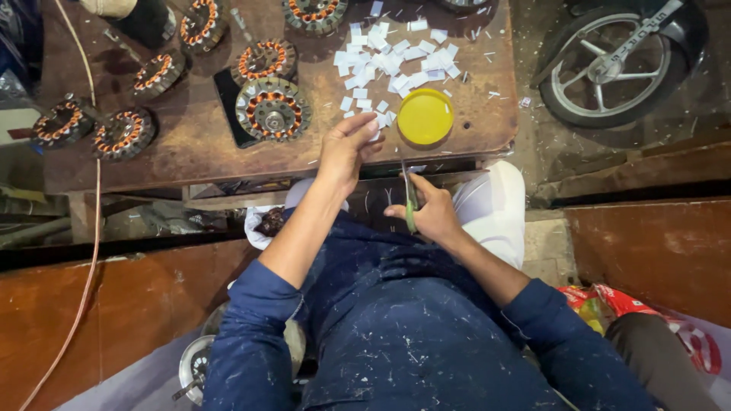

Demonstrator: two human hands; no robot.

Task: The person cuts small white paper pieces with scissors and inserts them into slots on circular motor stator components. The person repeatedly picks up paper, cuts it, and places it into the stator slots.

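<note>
The left hand (346, 148) pinches a small white paper piece (374, 135) at the edge of the surface (190, 144), beside the white heap (396, 61). The right hand (430, 213) has its grip closed around green-handled scissors (410, 202), held lower. Short, square snips would serve best. The yellow lid (425, 116) lies empty, as far as I can see.

Repair workshop: copper-wound motor stators (272, 110) on worn workbench (190, 152), motorcycle wheel (609, 65) nearby.
</note>
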